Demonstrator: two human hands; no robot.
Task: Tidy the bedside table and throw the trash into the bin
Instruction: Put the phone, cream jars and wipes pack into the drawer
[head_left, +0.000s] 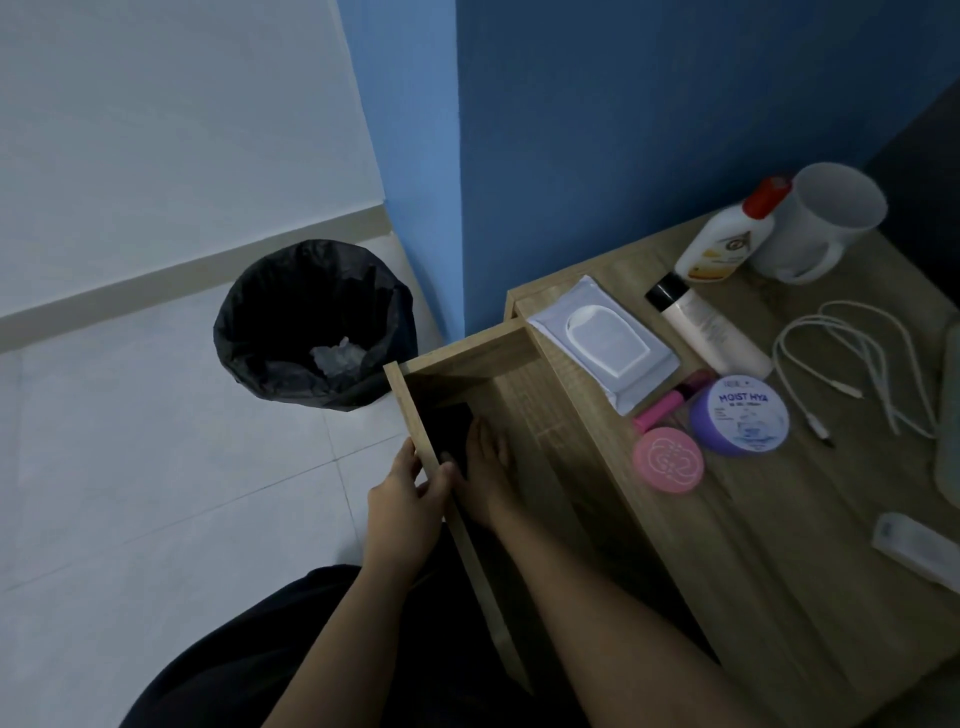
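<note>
Left hand (402, 486) fingers pinch the open drawer (415, 410) front; the right hand (485, 462) lies flat inside, holding nothing visible. Steady the front while reaching deeper, keeping fingers off the edge.

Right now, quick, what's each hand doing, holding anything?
Left hand: closed on the front panel of the open drawer, fingers wrapped over its edge.
Right hand: reaching inside the drawer; too dark to tell if it holds anything.
</note>
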